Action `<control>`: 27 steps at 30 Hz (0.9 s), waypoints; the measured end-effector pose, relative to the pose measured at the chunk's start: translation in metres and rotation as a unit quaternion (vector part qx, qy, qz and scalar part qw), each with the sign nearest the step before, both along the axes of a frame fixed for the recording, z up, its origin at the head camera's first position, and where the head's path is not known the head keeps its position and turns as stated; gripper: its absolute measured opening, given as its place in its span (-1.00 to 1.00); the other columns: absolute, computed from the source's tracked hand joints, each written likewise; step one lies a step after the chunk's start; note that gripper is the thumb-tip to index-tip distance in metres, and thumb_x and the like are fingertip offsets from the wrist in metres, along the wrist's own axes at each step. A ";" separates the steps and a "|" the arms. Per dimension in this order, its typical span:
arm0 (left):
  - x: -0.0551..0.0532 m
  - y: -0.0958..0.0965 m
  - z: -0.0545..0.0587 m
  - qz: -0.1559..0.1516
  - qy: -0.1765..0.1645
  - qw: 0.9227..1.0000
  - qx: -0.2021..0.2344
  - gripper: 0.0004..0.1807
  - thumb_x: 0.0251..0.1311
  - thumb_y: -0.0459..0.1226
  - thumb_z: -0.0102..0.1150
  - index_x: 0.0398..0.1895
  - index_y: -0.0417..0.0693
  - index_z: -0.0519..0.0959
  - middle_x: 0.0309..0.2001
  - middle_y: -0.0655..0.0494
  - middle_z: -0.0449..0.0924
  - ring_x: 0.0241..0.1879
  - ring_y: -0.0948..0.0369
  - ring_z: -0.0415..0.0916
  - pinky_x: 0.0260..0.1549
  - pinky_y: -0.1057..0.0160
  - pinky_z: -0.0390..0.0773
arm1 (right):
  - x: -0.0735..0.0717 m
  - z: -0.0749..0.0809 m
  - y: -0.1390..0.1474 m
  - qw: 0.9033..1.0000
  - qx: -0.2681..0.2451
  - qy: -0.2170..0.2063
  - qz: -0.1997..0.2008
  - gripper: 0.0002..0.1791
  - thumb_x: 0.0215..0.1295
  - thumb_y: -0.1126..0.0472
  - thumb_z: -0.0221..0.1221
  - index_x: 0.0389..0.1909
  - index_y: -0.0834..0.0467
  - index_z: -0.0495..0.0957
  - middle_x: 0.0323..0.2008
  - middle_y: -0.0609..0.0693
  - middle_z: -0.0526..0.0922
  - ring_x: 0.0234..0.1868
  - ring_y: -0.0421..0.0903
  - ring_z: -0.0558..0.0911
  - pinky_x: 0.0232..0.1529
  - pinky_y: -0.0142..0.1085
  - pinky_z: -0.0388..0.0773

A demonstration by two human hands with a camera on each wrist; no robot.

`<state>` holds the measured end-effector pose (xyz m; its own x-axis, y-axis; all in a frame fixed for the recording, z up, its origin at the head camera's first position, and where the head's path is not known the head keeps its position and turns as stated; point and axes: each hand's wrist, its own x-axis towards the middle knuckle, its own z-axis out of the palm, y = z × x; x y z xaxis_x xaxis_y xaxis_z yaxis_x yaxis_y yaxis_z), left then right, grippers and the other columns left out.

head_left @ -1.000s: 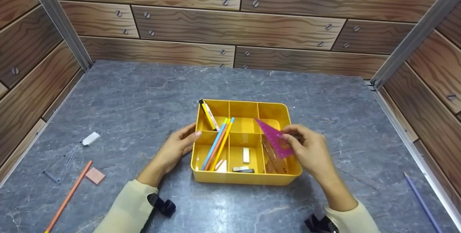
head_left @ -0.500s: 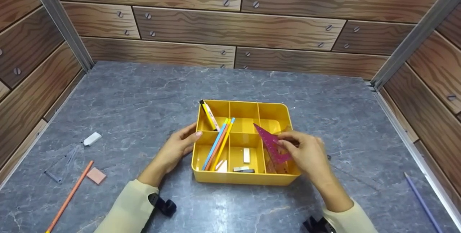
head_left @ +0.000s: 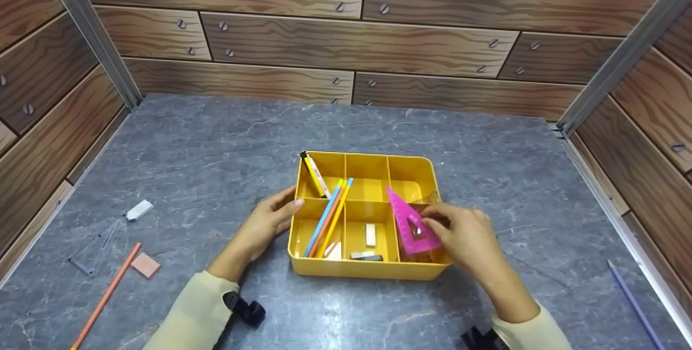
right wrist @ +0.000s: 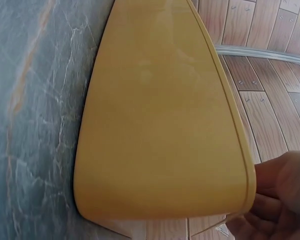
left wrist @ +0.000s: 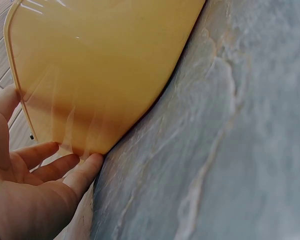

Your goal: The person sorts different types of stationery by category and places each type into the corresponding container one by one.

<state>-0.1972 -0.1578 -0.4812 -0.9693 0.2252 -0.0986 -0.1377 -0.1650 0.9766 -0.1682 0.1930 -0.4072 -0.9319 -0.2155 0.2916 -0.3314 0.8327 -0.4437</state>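
Observation:
In the head view, a yellow divided box (head_left: 367, 269) stands on the table. My left hand (head_left: 267, 223) touches its left side, thumb at the rim; the left wrist view shows this hand's fingertips (left wrist: 90, 162) against the outer wall. My right hand (head_left: 465, 233) pinches a pink set square (head_left: 403, 223) over the front right compartment. See-through plastic pieces lie partly hidden beneath it. In the front left compartment lean several coloured pencils (head_left: 327, 220). The front middle one holds a white eraser (head_left: 370, 235) and a grey-and-white block (head_left: 366, 256). Pens (head_left: 313, 174) lean at the back left.
On the left of the table lie a white eraser (head_left: 139, 210), a pink eraser (head_left: 146, 265), an orange pencil (head_left: 108, 296) and a clear plastic piece (head_left: 81, 266). A purple pencil (head_left: 632, 301) lies far right. Wood-patterned walls (head_left: 357, 41) enclose the table.
My right hand has lowered the pink set square toward the front right compartment and tilted it, so its face and cut-out now show. My left hand has stayed at the box's left side.

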 end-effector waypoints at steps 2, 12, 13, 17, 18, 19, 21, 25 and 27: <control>0.000 -0.001 0.000 0.000 0.001 1.000 -0.002 -0.25 0.34 -0.12 0.20 0.48 -0.20 0.16 0.43 -0.18 0.18 0.26 -0.01 0.37 0.18 0.10 0.46 | 0.000 -0.001 0.000 1.000 0.024 0.001 0.013 -0.94 0.18 0.22 0.38 -0.32 0.05 0.74 -0.35 -0.03 0.75 -0.51 -0.12 0.53 -0.47 -0.21 0.48; 0.000 -0.002 0.000 -0.002 -0.001 1.000 -0.008 -0.24 0.33 -0.10 0.20 0.49 -0.18 0.16 0.43 -0.16 0.18 0.29 0.01 0.34 0.19 0.10 0.45 | 0.000 0.005 0.016 1.000 0.003 0.005 0.013 -0.91 0.21 0.21 0.35 -0.27 0.08 0.73 -0.30 -0.01 0.74 -0.36 -0.08 0.65 -0.30 -0.12 0.65; 0.000 -0.001 0.001 -0.002 -0.001 1.000 -0.006 -0.24 0.33 -0.11 0.20 0.49 -0.19 0.17 0.43 -0.16 0.18 0.28 0.01 0.34 0.19 0.10 0.45 | 0.000 0.005 0.020 1.000 -0.001 0.004 0.010 -0.90 0.22 0.21 0.35 -0.25 0.10 0.73 -0.30 0.00 0.74 -0.36 -0.08 0.65 -0.30 -0.12 0.66; -0.001 -0.001 0.001 -0.001 -0.002 1.000 -0.003 -0.25 0.33 -0.12 0.21 0.49 -0.18 0.17 0.42 -0.15 0.19 0.27 0.01 0.36 0.18 0.11 0.45 | -0.001 0.007 0.038 1.000 -0.008 -0.003 0.003 -0.80 0.23 0.20 0.34 -0.16 0.17 0.70 -0.30 0.03 0.73 -0.35 -0.05 0.66 -0.27 -0.08 0.67; -0.001 -0.002 0.001 0.000 -0.002 1.000 -0.001 -0.25 0.33 -0.12 0.21 0.49 -0.18 0.17 0.42 -0.15 0.19 0.27 0.01 0.36 0.18 0.11 0.45 | -0.002 0.008 0.043 1.000 -0.007 -0.007 0.002 -0.78 0.23 0.19 0.34 -0.14 0.19 0.69 -0.30 0.04 0.72 -0.35 -0.04 0.67 -0.26 -0.07 0.67; -0.001 -0.002 0.001 -0.001 -0.002 1.000 -0.002 -0.25 0.33 -0.12 0.21 0.49 -0.18 0.17 0.42 -0.15 0.19 0.27 0.01 0.36 0.18 0.10 0.45 | -0.002 0.008 0.048 1.000 -0.004 -0.013 0.000 -0.75 0.23 0.18 0.34 -0.11 0.19 0.68 -0.29 0.04 0.72 -0.34 -0.03 0.67 -0.24 -0.05 0.67; -0.001 -0.002 0.000 -0.001 -0.002 1.000 -0.002 -0.25 0.33 -0.12 0.21 0.49 -0.18 0.17 0.42 -0.16 0.19 0.27 0.00 0.36 0.18 0.11 0.45 | -0.002 0.008 0.058 1.000 0.004 -0.028 -0.003 -0.69 0.23 0.17 0.34 -0.05 0.21 0.65 -0.25 0.07 0.72 -0.29 0.03 0.68 -0.19 0.00 0.65; -0.001 -0.002 -0.002 -0.003 -0.004 1.000 -0.004 -0.25 0.34 -0.12 0.20 0.49 -0.19 0.16 0.43 -0.18 0.17 0.27 -0.01 0.36 0.18 0.10 0.45 | -0.003 0.008 0.079 0.998 0.039 -0.059 -0.004 -0.59 0.22 0.16 0.34 0.05 0.24 0.60 -0.13 0.17 0.69 -0.15 0.17 0.67 -0.09 0.14 0.58; -0.001 -0.002 -0.001 -0.004 -0.004 1.000 -0.005 -0.24 0.34 -0.12 0.20 0.49 -0.19 0.15 0.43 -0.18 0.17 0.27 -0.01 0.36 0.18 0.11 0.46 | -0.004 0.008 0.089 0.996 0.056 -0.068 -0.004 -0.55 0.21 0.15 0.35 0.09 0.25 0.58 -0.08 0.21 0.67 -0.10 0.23 0.64 -0.06 0.19 0.54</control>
<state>-0.1986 -0.1601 -0.4827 -0.9669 0.2309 -0.1088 -0.1466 -0.1534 0.9772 -0.1717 0.2818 -0.3994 -0.9632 -0.2317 0.1360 -0.2669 0.8822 -0.3878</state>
